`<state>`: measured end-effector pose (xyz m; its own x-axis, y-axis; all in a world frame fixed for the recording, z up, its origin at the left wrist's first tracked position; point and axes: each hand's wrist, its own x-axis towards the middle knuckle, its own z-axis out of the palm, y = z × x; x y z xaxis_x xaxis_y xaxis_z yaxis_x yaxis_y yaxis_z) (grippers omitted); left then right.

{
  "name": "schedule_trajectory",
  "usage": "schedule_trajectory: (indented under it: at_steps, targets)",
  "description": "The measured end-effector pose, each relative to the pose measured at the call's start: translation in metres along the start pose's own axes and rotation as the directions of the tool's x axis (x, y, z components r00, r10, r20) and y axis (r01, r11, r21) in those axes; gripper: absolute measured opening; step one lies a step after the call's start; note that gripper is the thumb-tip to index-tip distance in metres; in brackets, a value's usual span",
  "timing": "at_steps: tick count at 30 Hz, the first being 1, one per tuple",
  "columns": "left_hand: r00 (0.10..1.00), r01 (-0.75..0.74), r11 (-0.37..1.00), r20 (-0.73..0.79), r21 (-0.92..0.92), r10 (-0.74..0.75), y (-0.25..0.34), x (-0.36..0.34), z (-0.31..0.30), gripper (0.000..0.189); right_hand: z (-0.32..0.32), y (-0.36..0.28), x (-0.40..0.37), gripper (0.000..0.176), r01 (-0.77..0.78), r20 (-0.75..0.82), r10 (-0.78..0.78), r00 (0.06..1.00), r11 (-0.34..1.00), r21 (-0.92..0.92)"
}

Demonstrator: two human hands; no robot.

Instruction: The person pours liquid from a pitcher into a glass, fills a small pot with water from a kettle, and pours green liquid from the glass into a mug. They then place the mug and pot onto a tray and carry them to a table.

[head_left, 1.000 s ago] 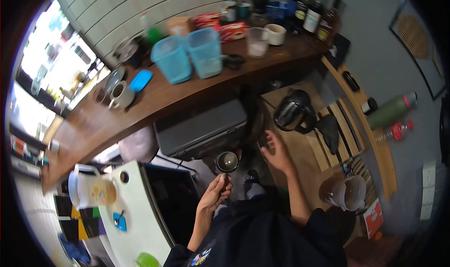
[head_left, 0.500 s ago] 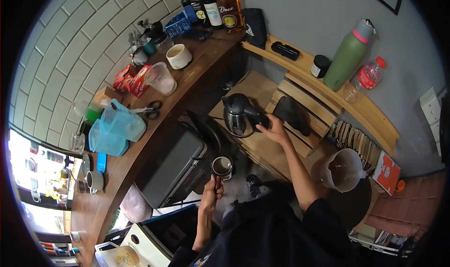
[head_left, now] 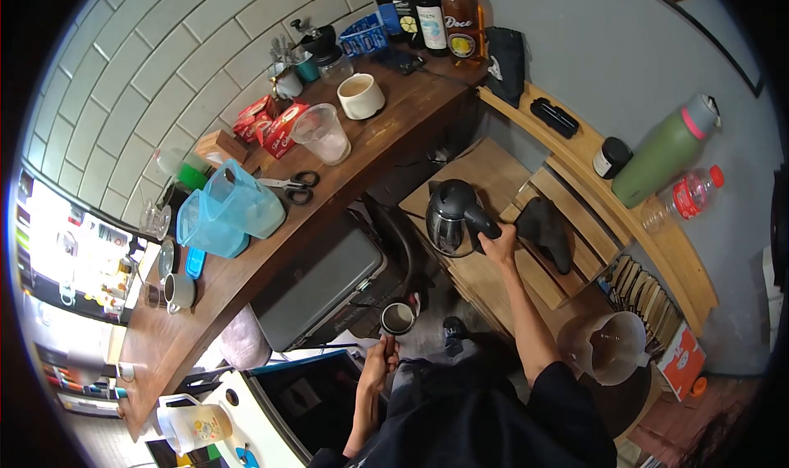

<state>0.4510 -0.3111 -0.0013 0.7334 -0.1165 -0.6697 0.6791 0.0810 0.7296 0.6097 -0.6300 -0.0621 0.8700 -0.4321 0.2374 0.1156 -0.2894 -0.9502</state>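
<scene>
My right hand (head_left: 499,244) is closed around the black handle of an electric kettle (head_left: 448,221). The kettle, with a black lid and shiny body, is upright over the wooden bench top (head_left: 485,168); whether its base touches is hard to tell. Lower and to the left, my left hand (head_left: 379,363) grips the dark handle of a small round pot (head_left: 399,318), held mouth up above the floor. Its inside looks greyish brown, and I cannot make out the contents. A crumpled black cloth-like item (head_left: 545,234) lies right of the kettle.
A dark wooden counter (head_left: 246,262) curves along the left, carrying blue plastic containers (head_left: 212,221), scissors (head_left: 297,187), a clear cup (head_left: 323,135) and a white cup (head_left: 361,96). A large plastic jug (head_left: 604,349) stands at right. A green bottle (head_left: 666,152) rests on the ledge.
The view has shifted, so most things appear farther right and lower. Both hands keep their holds on the kettle and the small pot, with little other movement.
</scene>
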Motion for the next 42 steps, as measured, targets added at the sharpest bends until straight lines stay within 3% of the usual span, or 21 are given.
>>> schedule_trajectory:
  at_steps: [4,6,8,10,14,22,24,26,30,34,36,42]
  targets:
    - [0.998,-0.036,0.998,-0.059,-0.060,0.032,0.001,-0.004,-0.007,0.041,0.003,-0.015,-0.001,0.013,0.033,-0.057,-0.033,0.998,0.999,0.005]
    - [0.998,-0.054,0.996,-0.045,-0.068,0.051,-0.001,-0.005,-0.016,0.042,-0.001,-0.023,0.001,0.012,-0.069,-0.086,0.081,0.993,0.989,0.129]
    - [0.998,-0.064,0.995,-0.024,-0.070,0.063,-0.003,-0.008,-0.023,0.043,-0.004,-0.017,0.010,0.014,-0.059,-0.110,0.073,0.991,0.990,0.131]
    - [0.995,-0.095,0.995,-0.004,-0.035,0.095,-0.001,-0.007,-0.028,0.044,-0.013,-0.026,0.019,0.015,0.057,-0.093,-0.054,0.994,0.998,0.032]
    - [0.986,-0.163,0.984,-0.057,-0.071,0.160,0.008,-0.011,-0.034,0.046,-0.032,-0.089,0.020,0.012,-0.001,0.020,0.000,1.000,1.000,0.008]
    - [0.933,-0.324,0.939,-0.206,-0.117,0.296,0.022,-0.033,-0.062,0.050,-0.040,-0.191,0.002,0.011,0.174,0.223,-0.182,0.958,0.983,0.053]
    - [0.900,-0.357,0.931,-0.293,-0.074,0.322,0.024,-0.045,-0.067,0.050,-0.030,-0.223,-0.014,0.007,0.026,0.302,-0.068,0.951,0.990,0.140]
    - [0.882,-0.382,0.920,-0.333,-0.088,0.335,0.020,-0.056,-0.078,0.050,-0.023,-0.236,-0.023,0.003,0.071,0.418,-0.119,0.901,0.989,0.129]
    - [0.844,-0.429,0.897,-0.404,-0.109,0.354,0.002,-0.078,-0.098,0.051,0.009,-0.268,-0.055,0.003,-0.007,0.562,-0.059,0.825,0.993,0.115]
    - [0.798,-0.449,0.891,-0.481,-0.073,0.363,-0.017,-0.105,-0.117,0.053,0.047,-0.286,-0.083,0.004,0.131,0.741,-0.187,0.645,0.982,0.134]
    - [0.776,-0.460,0.884,-0.523,-0.085,0.354,-0.030,-0.115,-0.127,0.054,0.065,-0.291,-0.097,0.004,0.194,0.833,-0.225,0.506,0.970,0.144]
    - [0.728,-0.466,0.882,-0.598,-0.073,0.335,-0.065,-0.146,-0.141,0.055,0.102,-0.328,-0.146,0.005,0.276,0.940,-0.158,0.303,0.959,0.072]
